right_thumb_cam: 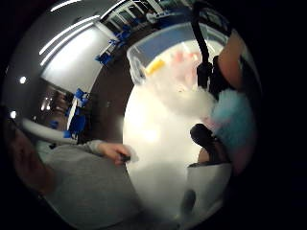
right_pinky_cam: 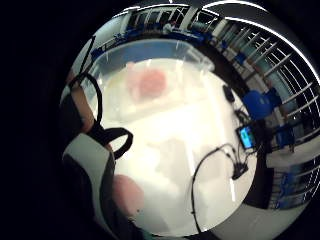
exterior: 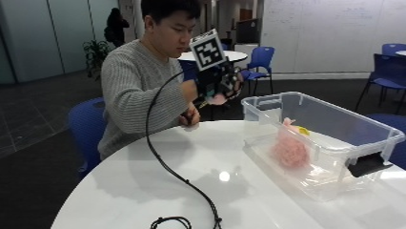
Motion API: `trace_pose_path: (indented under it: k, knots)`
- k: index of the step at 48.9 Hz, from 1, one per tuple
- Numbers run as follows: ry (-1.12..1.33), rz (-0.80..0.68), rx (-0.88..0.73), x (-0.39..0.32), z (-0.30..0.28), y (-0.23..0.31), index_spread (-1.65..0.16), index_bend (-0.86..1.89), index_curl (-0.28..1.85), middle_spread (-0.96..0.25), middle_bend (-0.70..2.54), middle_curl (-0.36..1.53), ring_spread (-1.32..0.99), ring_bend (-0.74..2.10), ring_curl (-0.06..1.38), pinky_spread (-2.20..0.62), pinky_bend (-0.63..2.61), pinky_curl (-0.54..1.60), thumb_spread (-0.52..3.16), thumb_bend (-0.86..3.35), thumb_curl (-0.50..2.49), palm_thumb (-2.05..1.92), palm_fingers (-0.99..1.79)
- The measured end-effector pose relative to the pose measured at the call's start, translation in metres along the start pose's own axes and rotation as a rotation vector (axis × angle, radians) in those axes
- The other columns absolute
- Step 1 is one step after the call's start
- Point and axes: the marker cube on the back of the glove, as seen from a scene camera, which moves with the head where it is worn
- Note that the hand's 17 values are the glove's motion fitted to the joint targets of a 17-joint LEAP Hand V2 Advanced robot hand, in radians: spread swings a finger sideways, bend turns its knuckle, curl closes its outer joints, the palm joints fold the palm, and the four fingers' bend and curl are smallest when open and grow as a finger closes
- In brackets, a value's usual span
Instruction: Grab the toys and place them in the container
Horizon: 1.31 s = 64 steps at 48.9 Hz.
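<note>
Centre of the outside view: the gloved right hand (exterior: 216, 86), fingers curled round a fluffy toy (right_thumb_cam: 230, 117) (soft, light, squashable anywhere), nears the container (exterior: 317, 125).

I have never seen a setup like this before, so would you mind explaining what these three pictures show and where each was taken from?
There is no machine here: a person sits at a round white table and works with a gloved right hand, raised above the table. The ordinary picture comes from a camera across the table. The two round pictures come from very wide cameras on that hand's palm, one by the thumb, one by the little finger, looking out at what lies below.

On the table stands a clear plastic container with a pink fluffy toy already in it. The raised hand holds another fluffy toy, pink and pale blue, seen close in the thumb-side picture. The bare left hand rests at the table edge.
</note>
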Motion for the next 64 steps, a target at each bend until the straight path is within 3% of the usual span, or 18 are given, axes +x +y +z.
trace_pose_path:
  k: [6, 17, 29, 36, 41, 44, 47, 49, 55, 64]
  knots:
    - [0.008, 0.055, 0.017, -0.005, -0.006, -0.051, -0.35, 0.53, 0.69, -0.22, 0.7, 0.55, -0.49, 1.06, 0.68, -0.46, 0.98, 0.45, 0.72, 0.24, 1.11, 0.63, 1.0]
    - [0.008, 0.072, -0.032, -0.035, 0.041, -0.132, -0.35, 0.5, 0.75, -0.23, 0.69, 0.59, -0.49, 1.07, 0.69, -0.46, 0.99, 0.47, 0.59, 0.24, 1.24, 0.6, 0.97]
    - [-0.01, 0.008, -0.151, -0.07, 0.095, -0.201, -0.38, 0.43, 0.81, -0.25, 0.66, 0.63, -0.5, 1.06, 0.7, -0.45, 1.01, 0.49, 0.5, 0.24, 1.35, 0.57, 0.89]
    - [-0.017, 0.014, -0.22, -0.079, 0.114, -0.203, -0.4, 0.38, 0.84, -0.27, 0.64, 0.65, -0.5, 1.05, 0.7, -0.45, 1.02, 0.49, 0.48, 0.23, 1.39, 0.56, 0.85]
    - [0.037, 0.025, -0.36, -0.079, 0.126, -0.195, -0.42, 0.28, 0.86, -0.28, 0.61, 0.66, -0.49, 1.02, 0.7, -0.45, 1.04, 0.49, 0.49, 0.21, 1.41, 0.54, 0.73]
    - [0.068, 0.028, -0.434, -0.077, 0.13, -0.187, -0.41, 0.02, 0.79, -0.26, 0.44, 0.61, -0.45, 0.98, 0.69, -0.43, 1.23, 0.54, 0.62, 0.11, 1.39, 0.33, 0.41]
    - [0.066, 0.024, -0.449, -0.078, 0.129, -0.178, -0.4, 0.05, 0.75, -0.25, 0.32, 0.58, -0.4, 0.89, 0.68, -0.35, 1.27, 0.56, 0.78, 0.07, 1.3, 0.25, -0.03]
    - [0.056, 0.019, -0.438, -0.078, 0.126, -0.172, -0.41, 0.07, 0.71, -0.23, 0.27, 0.55, -0.35, 0.76, 0.64, -0.27, 1.28, 0.55, 0.87, 0.02, 1.23, 0.17, -0.16]
    - [0.03, -0.001, -0.412, -0.075, 0.108, -0.148, -0.41, 0.11, 0.6, -0.21, 0.22, 0.5, -0.26, 0.56, 0.52, -0.13, 1.2, 0.48, 1.07, -0.03, 1.05, 0.04, -0.15]
    - [-0.002, -0.025, -0.375, -0.063, 0.075, -0.102, -0.4, 0.13, 0.52, -0.19, 0.18, 0.47, -0.19, 0.46, 0.46, -0.03, 1.09, 0.42, 1.25, -0.03, 0.81, -0.04, -0.11]
